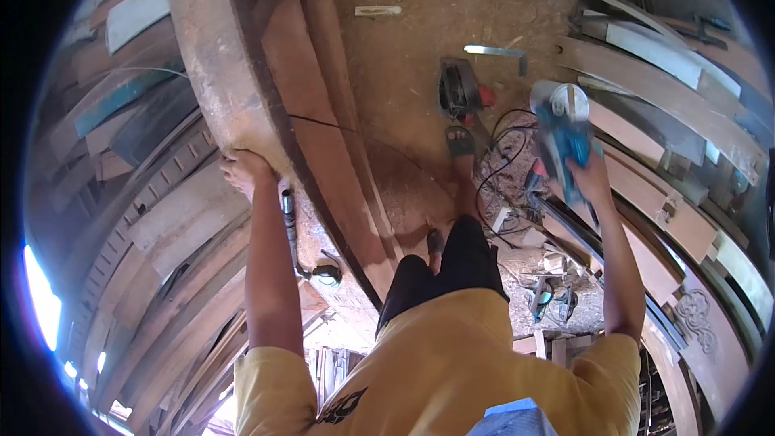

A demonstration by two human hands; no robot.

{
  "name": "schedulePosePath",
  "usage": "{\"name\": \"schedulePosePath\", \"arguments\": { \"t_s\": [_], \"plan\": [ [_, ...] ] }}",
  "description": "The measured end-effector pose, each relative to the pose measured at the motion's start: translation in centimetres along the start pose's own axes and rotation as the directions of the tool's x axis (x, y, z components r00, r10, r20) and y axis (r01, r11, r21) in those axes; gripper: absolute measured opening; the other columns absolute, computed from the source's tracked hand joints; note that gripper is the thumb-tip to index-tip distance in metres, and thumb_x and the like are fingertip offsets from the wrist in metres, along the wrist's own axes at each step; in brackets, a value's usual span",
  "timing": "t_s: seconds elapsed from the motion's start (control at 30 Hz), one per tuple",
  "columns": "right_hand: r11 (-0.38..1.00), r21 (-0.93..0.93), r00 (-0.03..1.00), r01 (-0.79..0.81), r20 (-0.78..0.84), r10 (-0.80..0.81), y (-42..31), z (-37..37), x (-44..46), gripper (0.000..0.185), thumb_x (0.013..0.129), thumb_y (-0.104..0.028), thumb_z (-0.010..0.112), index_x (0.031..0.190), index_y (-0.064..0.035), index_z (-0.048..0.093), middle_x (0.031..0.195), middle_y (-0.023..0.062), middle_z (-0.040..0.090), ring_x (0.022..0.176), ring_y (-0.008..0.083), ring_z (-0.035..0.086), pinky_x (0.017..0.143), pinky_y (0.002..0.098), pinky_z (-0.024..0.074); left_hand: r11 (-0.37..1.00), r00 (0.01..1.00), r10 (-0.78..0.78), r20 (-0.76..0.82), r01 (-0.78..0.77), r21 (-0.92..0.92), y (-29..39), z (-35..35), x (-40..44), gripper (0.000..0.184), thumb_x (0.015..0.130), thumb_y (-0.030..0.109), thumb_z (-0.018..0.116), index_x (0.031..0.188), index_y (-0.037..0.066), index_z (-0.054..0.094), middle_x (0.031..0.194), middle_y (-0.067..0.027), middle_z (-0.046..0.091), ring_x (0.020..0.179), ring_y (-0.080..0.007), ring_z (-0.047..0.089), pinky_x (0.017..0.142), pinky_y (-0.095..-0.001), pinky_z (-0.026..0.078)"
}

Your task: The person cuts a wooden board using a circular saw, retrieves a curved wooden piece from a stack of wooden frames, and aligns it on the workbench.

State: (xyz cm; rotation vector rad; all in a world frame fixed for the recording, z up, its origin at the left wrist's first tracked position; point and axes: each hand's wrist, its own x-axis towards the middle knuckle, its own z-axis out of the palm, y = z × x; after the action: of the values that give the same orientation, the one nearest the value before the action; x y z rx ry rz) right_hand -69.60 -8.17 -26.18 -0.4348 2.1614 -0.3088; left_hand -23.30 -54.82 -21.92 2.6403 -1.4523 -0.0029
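- Our right hand (589,180), at 3 o'clock, has its fingers closed around the blue power tool (574,145); the tool is blurred, so we cannot make out each fingertip.
- Our left hand (245,171), at 9 o'clock, presses on the outer edge of the bench (211,48), fingers close together and bent; we cannot tell how firmly they grip.
- The blue power tool points toward 1 o'clock from our right hand, its pale round part (571,102) at the far end.
- Just below our left hand, toward 5 o'clock from it, a slim dark tool (289,218) lies on the bench.
- The bench's dark inner edge curves from 11 o'clock down toward 7 o'clock, with a reddish plank (303,85) alongside.
- Our widest stretch of floor (395,73) runs at 12 o'clock, between that plank and the black-and-red tool (458,89).
- An L-shaped metal piece (502,52) lies at 1 o'clock, beyond the black-and-red tool.
- Looped black cables (487,173) and shavings crowd the floor at 2 to 3 o'clock, near our foot (462,145).
- Stacked boards (646,182) line the side beyond our right hand, leaving less room there; a carved board (696,319) stands out at 4 o'clock.
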Motion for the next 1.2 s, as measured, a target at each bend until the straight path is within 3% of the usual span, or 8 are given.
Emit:
{"name": "schedulePosePath", "arguments": {
  "t_s": [0.2,0.4,0.57,0.7,0.77,0.83,1.0,1.2],
  "plan": [
    [0.989,0.141,0.999,-0.044,0.023,0.041,1.2,4.3,26.5,0.050,0.083,-0.026,0.076,0.122,0.0013,0.062,0.107,0.0282,0.071,0.104,0.0440,0.068,0.090,0.0513,0.0515,0.981,0.998,0.031,0.048,-0.021,-0.191,-0.9,0.9,0.8,0.071,0.105,0.055,0.032,0.143,-0.003,0.046,0.145,-0.0283,0.048,0.134,-0.0420,0.047,0.112,-0.0523,0.037],
    [0.961,-0.271,0.987,-0.052,-0.163,0.007,10.7,8.9,50.8,0.046,0.086,-0.029,0.074,0.127,-0.0067,0.067,0.107,0.0172,0.075,0.097,0.0358,0.071,0.088,0.0463,0.0542,0.797,0.912,0.189,0.364,0.074,-0.599,-2.4,1.3,2.2,0.059,0.106,0.050,0.031,0.134,0.003,0.052,0.131,-0.0153,0.058,0.116,-0.0270,0.062,0.098,-0.0429,0.054],
    [0.959,-0.283,0.841,0.004,-0.517,-0.157,9.2,15.2,44.4,0.043,0.088,-0.039,0.067,0.120,-0.0097,0.071,0.103,0.0192,0.074,0.098,0.0425,0.069,0.084,0.0507,0.0545,0.839,0.931,0.174,0.320,0.030,-0.544,0.8,0.7,-1.7,0.036,0.107,0.026,0.039,0.125,-0.002,0.054,0.112,-0.0146,0.064,0.098,-0.0221,0.066,0.084,-0.0350,0.059],
    [0.945,-0.168,0.955,0.280,-0.054,-0.292,12.0,32.8,38.0,0.054,0.102,-0.043,0.049,0.141,-0.0077,0.056,0.130,0.0234,0.065,0.118,0.0382,0.064,0.101,0.0449,0.0486,0.846,0.900,0.106,0.422,0.142,-0.515,-1.1,0.5,0.9,0.059,0.109,0.046,0.023,0.147,0.008,0.046,0.139,-0.0125,0.056,0.126,-0.0282,0.058,0.103,-0.0396,0.052],
    [0.853,0.517,0.984,-0.068,0.176,-0.028,9.9,37.6,32.9,0.050,0.101,-0.045,0.055,0.139,-0.0120,0.057,0.125,0.0108,0.064,0.110,0.0291,0.063,0.094,0.0473,0.0523,0.856,0.894,0.161,0.419,0.085,-0.510,-0.7,0.3,0.7,0.059,0.109,0.047,0.023,0.147,0.007,0.045,0.139,-0.0124,0.056,0.126,-0.0283,0.058,0.104,-0.0398,0.052],
    [0.362,0.737,0.820,-0.571,0.492,0.292,7.3,41.0,29.8,0.053,0.098,-0.048,0.064,0.134,-0.0112,0.055,0.109,0.0081,0.065,0.104,0.0277,0.063,0.068,0.0454,0.0583,0.738,0.896,0.061,0.441,0.256,-0.624,0.2,0.6,-0.1,0.054,0.108,0.043,0.028,0.138,0.005,0.052,0.127,-0.0139,0.061,0.119,-0.0279,0.062,0.097,-0.0390,0.056],
    [0.417,0.815,0.887,-0.403,0.235,0.397,-1.5,40.1,25.4,0.052,0.095,-0.042,0.072,0.123,-0.0005,0.059,0.097,0.0119,0.064,0.068,0.0274,0.062,0.059,0.0359,0.0559,0.807,0.910,0.111,0.399,0.151,-0.571,1.3,0.7,-1.7,0.060,0.108,0.049,0.024,0.147,0.008,0.044,0.143,-0.0139,0.053,0.127,-0.0303,0.057,0.107,-0.0420,0.050],
    [0.396,0.829,0.918,-0.395,0.342,0.199,-6.3,31.7,27.4,0.045,0.097,-0.030,0.069,0.129,-0.0045,0.052,0.116,0.0096,0.058,0.089,0.0249,0.061,0.061,0.0366,0.0565,0.720,0.876,0.079,0.476,0.280,-0.635,-0.2,0.7,0.0,0.061,0.107,0.053,0.026,0.145,0.009,0.044,0.136,-0.0125,0.055,0.122,-0.0267,0.058,0.103,-0.0400,0.051]
  ]
}}
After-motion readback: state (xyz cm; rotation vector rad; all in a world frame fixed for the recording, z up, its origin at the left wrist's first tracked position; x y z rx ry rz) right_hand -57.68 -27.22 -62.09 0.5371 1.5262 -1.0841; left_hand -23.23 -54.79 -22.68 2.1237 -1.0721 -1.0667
